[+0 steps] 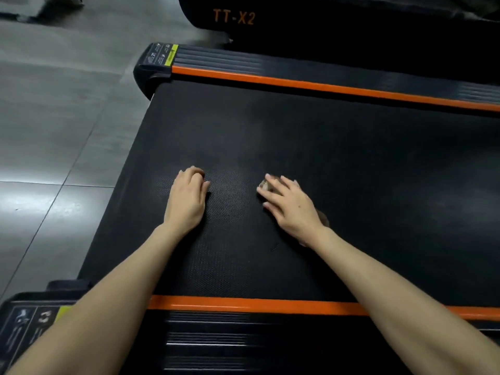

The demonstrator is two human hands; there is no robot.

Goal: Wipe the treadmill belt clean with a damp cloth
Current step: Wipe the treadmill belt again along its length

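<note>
The black textured treadmill belt [324, 147] runs across the view between two orange side strips. My right hand [289, 207] lies flat on a small brownish cloth [263, 184] and presses it onto the belt with its fingers spread. The hand covers most of the cloth; bits show at the fingertips and beside the wrist. My left hand [188, 197] rests on the bare belt to the left of it, fingers loosely bent at the tips, holding nothing.
The near side rail [243, 345] with its orange strip [243, 304] lies under my forearms, and the far rail [297, 69] runs along the top. A second black machine marked TT-X2 [234, 17] stands beyond. Grey tiled floor [54, 117] lies to the left.
</note>
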